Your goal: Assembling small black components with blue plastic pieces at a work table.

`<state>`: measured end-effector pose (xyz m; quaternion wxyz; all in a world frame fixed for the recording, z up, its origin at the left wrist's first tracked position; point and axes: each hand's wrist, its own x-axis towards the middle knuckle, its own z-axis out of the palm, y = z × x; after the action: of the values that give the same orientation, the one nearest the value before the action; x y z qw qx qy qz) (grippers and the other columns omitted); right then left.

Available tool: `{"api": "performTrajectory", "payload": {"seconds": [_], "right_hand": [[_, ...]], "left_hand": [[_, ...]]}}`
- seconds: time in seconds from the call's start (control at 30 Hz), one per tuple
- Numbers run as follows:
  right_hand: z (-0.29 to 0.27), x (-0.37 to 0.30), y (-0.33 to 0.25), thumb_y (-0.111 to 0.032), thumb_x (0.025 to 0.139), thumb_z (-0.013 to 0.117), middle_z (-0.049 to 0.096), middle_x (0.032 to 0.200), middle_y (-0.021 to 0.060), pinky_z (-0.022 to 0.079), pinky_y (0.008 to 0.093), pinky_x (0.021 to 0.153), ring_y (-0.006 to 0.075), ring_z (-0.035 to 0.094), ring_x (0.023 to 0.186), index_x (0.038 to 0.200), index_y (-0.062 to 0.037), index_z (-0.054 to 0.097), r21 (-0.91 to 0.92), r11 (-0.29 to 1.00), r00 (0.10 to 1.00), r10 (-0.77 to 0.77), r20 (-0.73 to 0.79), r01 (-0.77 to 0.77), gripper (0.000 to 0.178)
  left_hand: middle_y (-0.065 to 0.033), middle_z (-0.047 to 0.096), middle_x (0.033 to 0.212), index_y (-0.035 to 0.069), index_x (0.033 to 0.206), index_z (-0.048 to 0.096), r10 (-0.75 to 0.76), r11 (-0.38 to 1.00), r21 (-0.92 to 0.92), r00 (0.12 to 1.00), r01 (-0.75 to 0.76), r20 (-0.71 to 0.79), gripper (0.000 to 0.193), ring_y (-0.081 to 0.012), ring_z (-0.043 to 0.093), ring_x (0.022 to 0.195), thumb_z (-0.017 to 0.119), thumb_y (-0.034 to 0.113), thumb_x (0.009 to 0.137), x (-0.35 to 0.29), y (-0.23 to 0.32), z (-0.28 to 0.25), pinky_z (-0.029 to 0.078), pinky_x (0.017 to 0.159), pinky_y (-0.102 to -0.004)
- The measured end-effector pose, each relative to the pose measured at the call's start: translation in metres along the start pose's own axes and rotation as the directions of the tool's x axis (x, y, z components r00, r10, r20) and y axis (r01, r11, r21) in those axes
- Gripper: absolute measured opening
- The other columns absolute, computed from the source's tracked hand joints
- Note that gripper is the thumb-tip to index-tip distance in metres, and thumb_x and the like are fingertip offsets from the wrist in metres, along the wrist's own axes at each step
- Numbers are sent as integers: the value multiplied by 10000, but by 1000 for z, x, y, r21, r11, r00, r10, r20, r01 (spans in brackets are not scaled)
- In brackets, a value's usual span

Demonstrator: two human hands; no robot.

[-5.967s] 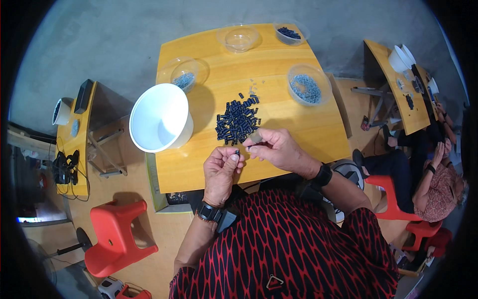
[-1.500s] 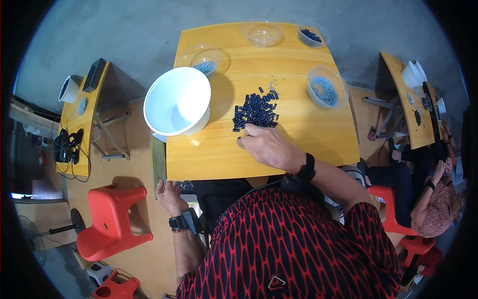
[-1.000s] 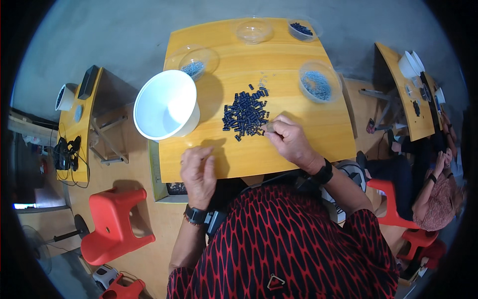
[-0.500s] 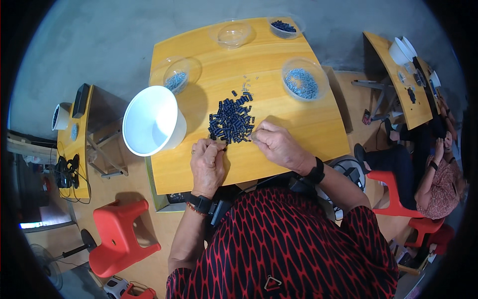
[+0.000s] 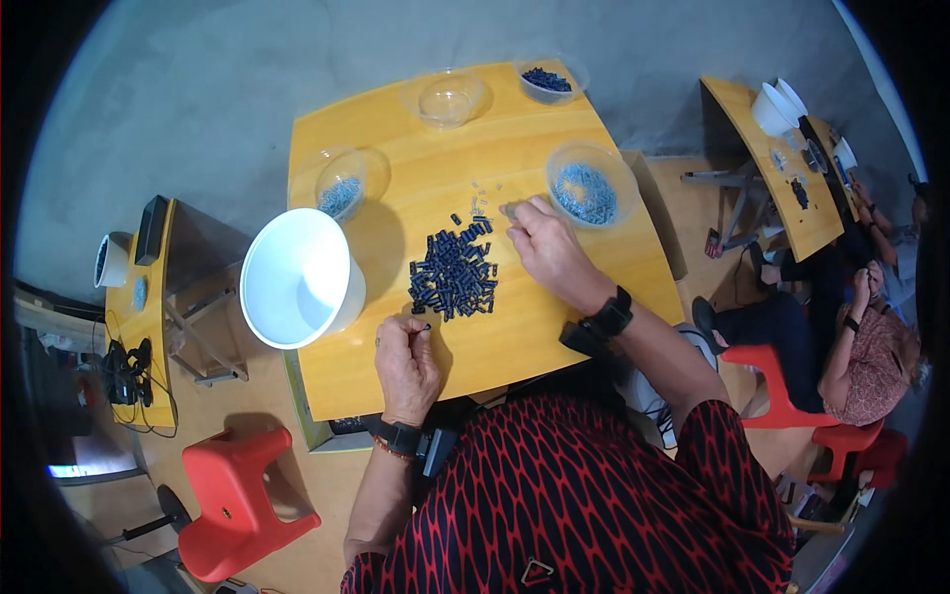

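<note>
A loose pile of short black cylindrical pieces (image 5: 453, 272) lies on the yellow wooden table (image 5: 396, 109). At the pile's near left edge, my left hand (image 5: 408, 368) is closed, thumb and forefinger pinching a small black piece (image 5: 426, 328). Beyond the pile's right side, my right hand (image 5: 554, 252) is open, its forefinger stretched toward a few tiny pale pieces (image 5: 479, 190) on the table. Just past that hand stands a clear round bowl of small silvery-blue pieces (image 5: 586, 193). A large white bucket (image 5: 346, 297) stands tilted-looking left of the pile.
Farther back are a clear bowl of silvery pieces (image 5: 339, 196), an empty clear bowl (image 5: 445, 104) and a bowl of black pieces (image 5: 546, 81). Red stools (image 5: 233, 505) stand on the floor. At right, another person (image 5: 861, 366) sits near a second table (image 5: 792, 188).
My right hand has left the pile's near right edge and moved away from me, toward the tiny pale pieces. My left hand has stayed near the pile. The view has tilted slightly.
</note>
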<state>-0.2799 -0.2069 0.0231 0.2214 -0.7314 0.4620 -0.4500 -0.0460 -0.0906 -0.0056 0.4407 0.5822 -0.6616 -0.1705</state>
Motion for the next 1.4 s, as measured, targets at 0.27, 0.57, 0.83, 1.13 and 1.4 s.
{"api": "performTrajectory", "payload": {"seconds": [0.27, 0.57, 0.83, 1.13, 1.4], "right_hand": [[20, 26, 24, 11, 832, 636, 573, 910, 255, 481, 500, 742, 460, 589, 837, 829, 56, 601, -197, 980, 984, 31, 174, 4, 57], [17, 25, 21, -27, 874, 627, 595, 880, 231, 492, 469, 710, 421, 600, 791, 855, 52, 597, -90, 995, 993, -34, 110, 44, 87], [-2, -16, -13, -42, 942, 599, 645, 836, 76, 538, 265, 662, 134, 653, 739, 964, 46, 600, 423, 773, 874, 348, 340, -472, 91], [6, -41, -61, -23, 939, 625, 679, 890, 61, 552, 245, 647, 104, 669, 763, 1015, 6, 656, 581, 633, 842, 238, 483, -512, 87], [27, -44, -77, -35, 926, 662, 672, 928, 41, 534, 243, 639, 87, 633, 746, 979, 1, 666, 651, 627, 874, 102, 475, -427, 65]], "left_hand": [[-133, 604, 879, 10, 996, 627, 13, 1000, -12, 1000, -13, -27, 124, -273, 620, 822, 574, -66, 913, 2, 0, -4, 502, 775, -333], [-126, 633, 913, 2, 994, 617, 7, 998, -54, 999, -9, -42, 85, -265, 640, 840, 592, -42, 926, 2, -5, -4, 509, 775, -323], [-99, 657, 944, -8, 1032, 606, -138, 968, -217, 990, 126, -40, 74, -199, 636, 855, 589, 4, 961, -5, -12, -4, 508, 790, -305], [-45, 630, 938, 11, 1057, 583, -337, 621, -712, 932, 327, 135, 129, -98, 585, 791, 647, 59, 957, -12, 9, -7, 493, 720, -236], [-65, 641, 920, 26, 1018, 564, -326, 471, -802, 918, 366, 227, 124, -124, 609, 774, 662, 48, 945, -13, 25, -18, 515, 702, -265]]}}
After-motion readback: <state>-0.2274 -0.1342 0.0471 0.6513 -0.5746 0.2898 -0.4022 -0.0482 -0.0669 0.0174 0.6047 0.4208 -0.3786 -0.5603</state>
